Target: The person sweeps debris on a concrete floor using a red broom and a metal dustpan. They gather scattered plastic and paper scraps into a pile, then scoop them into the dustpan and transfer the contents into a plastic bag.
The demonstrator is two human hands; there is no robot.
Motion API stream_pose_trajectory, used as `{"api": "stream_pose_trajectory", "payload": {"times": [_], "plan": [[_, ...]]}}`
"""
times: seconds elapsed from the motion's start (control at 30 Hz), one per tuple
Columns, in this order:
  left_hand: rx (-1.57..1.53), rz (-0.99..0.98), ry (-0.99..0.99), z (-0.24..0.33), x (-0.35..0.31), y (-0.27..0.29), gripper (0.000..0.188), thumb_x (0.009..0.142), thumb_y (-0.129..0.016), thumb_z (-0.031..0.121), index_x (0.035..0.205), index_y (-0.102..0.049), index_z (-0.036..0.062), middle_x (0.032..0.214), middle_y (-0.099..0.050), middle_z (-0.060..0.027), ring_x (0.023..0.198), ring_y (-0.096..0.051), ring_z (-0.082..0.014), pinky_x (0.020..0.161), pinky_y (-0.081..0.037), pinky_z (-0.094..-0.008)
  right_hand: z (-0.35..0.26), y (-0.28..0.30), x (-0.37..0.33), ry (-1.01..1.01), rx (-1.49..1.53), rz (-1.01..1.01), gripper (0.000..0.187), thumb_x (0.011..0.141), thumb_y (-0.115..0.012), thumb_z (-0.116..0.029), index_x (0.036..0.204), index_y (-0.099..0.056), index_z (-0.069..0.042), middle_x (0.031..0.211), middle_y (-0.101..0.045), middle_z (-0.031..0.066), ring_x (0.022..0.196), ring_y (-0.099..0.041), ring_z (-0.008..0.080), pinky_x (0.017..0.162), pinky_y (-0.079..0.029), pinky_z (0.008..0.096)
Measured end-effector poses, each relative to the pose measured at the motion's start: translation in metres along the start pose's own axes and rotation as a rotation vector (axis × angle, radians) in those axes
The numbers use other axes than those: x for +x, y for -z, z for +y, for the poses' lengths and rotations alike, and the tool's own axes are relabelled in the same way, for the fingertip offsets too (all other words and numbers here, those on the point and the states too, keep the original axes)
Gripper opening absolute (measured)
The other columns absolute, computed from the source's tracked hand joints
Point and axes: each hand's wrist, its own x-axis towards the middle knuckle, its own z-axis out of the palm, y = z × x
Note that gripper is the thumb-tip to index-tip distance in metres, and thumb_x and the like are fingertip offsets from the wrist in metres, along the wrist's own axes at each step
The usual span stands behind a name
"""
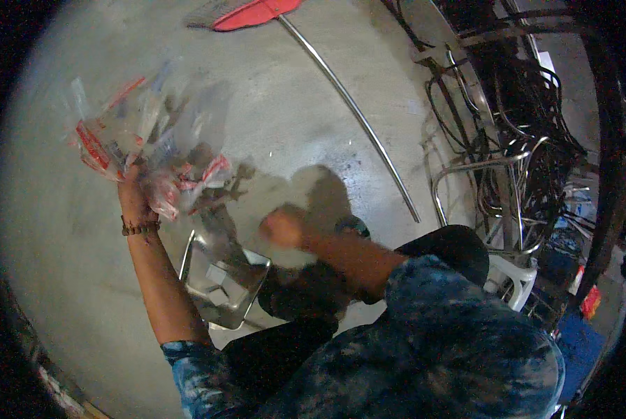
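Note:
My left hand (137, 194), with a beaded bracelet at its wrist, is closed around a bunch of crumpled clear plastic bags (163, 133) with red markings. The bags fan out above and to both sides of the fist, and their far edges are blurred. My right hand (281, 227) is held over the floor in front of my knees, apart from the bags. It is smeared by motion, so its fingers cannot be made out. Below and between the hands lies a shiny metal tray-like thing (256, 293) with pale scraps in it.
A broom with a red head (257, 12) and a long metal handle (348, 98) lies on the grey floor (61, 258). On the right stand metal chair frames (512, 167) with a tangle of black cables (501, 105). A white plastic leg (519, 283) shows beside my knee.

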Motion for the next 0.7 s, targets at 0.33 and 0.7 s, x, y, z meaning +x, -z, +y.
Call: {"api": "stream_pose_trajectory", "payload": {"times": [0.33,0.7], "plan": [[0.375,-0.262,0.091,-0.068,0.003,-0.078,0.038,0.075,-0.067,0.013,0.109,-0.06,-0.0027,0.093,-0.063,-0.0054,0.079,-0.06,-0.0164,0.07,-0.049,-0.0302,0.263,0.148,-0.08,-0.767,0.159,0.778,0.053,0.08,-0.058,-0.034,0.12,-0.054,0.0,0.121,-0.055,0.0273,0.109,-0.056,0.0421,0.097,-0.045,0.0448],[0.589,-0.214,0.237,-0.082,0.008,-0.107,0.035,0.082,-0.061,0.006,0.116,-0.057,-0.0038,0.101,-0.065,-0.0071,0.083,-0.061,-0.0154,0.072,-0.05,-0.0293,0.349,0.216,-0.089,-0.944,0.202,0.559,0.073,0.085,-0.044,-0.043,0.148,-0.026,-0.011,0.155,-0.025,0.0112,0.136,-0.03,0.0447,0.109,-0.031,0.052]]}}
